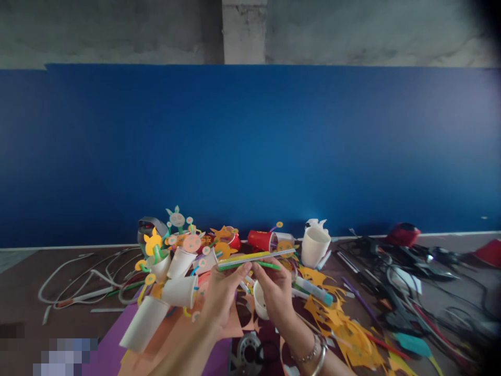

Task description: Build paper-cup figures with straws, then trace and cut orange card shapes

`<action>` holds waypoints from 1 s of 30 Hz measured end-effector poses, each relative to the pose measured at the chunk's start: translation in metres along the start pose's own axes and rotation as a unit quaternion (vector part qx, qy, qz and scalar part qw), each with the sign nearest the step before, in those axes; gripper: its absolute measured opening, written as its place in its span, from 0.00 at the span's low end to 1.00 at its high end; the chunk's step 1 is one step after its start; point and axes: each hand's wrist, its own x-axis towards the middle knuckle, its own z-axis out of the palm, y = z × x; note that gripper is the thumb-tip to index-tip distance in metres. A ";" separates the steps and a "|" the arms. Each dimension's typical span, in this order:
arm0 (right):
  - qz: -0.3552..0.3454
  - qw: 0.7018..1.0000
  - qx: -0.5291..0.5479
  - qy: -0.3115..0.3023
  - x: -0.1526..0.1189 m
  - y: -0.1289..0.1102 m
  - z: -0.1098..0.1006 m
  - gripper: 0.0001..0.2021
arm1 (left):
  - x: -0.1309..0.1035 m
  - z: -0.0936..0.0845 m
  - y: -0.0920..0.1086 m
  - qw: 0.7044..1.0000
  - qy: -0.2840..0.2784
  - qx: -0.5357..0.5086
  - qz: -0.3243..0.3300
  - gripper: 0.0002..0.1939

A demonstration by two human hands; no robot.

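My left hand (221, 300) and my right hand (276, 292) are raised together over the table, both pinching a small bundle of thin straws (256, 258), green, yellow and white, held roughly level. Bracelets ring my right wrist. Just below my hands lie white paper cups (180, 290), one of them (259, 303) partly hidden behind my right hand. Paper-flower cups (162, 261) with coloured discs on straws stand to the left.
Red cups (260, 240) and a white cup (314, 245) stand near the blue wall. Orange paper cut-outs (344, 329), a glue stick (315, 290), purple paper (107, 355), a tape roll (246, 352) and tangled black cables (395, 277) cover the brown table. White cords (78, 282) lie left.
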 end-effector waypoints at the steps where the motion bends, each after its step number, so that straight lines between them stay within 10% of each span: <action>1: 0.007 1.000 -0.003 -0.011 0.001 -0.002 0.000 0.04 | 0.001 -0.001 0.002 1.000 -0.003 0.004 -0.002 0.12; 30: 0.135 0.988 -0.068 -0.031 0.013 -0.020 -0.006 0.12 | 0.012 -0.010 0.014 0.998 -0.031 0.053 0.008 0.09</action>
